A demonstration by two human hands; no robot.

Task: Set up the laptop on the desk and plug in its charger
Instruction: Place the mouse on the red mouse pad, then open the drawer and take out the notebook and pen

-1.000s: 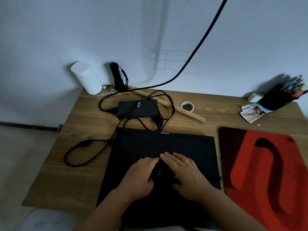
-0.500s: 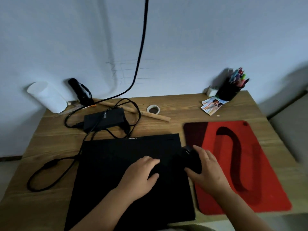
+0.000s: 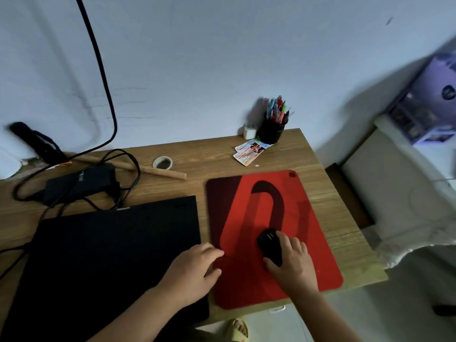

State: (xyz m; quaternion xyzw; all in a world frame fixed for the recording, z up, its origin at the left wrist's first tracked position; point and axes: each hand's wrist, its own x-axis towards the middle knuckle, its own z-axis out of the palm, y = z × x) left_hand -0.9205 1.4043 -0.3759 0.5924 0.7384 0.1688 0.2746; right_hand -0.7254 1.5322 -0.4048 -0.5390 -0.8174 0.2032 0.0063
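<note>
A black laptop [image 3: 111, 253] lies closed and flat on the wooden desk [image 3: 202, 156]. Behind it sits the black charger brick [image 3: 79, 183] with its cables looped around it. My left hand [image 3: 195, 270] hovers over the laptop's right edge, fingers apart and holding nothing. My right hand [image 3: 293, 262] grips a black mouse [image 3: 270, 244] that rests on the red mouse pad [image 3: 303, 238].
A tape roll [image 3: 162, 162], a wooden stick [image 3: 162, 172], cards [image 3: 249, 150] and a black pen cup [image 3: 272, 129] stand along the back. A black flashlight [image 3: 34, 141] leans at the far left. A thick black cable [image 3: 103, 77] hangs down the wall. A box [image 3: 429, 102] sits at right.
My right hand has lifted the mouse off the laptop lid and set it down on the red pad. My left hand slid right. The view swung to the right.
</note>
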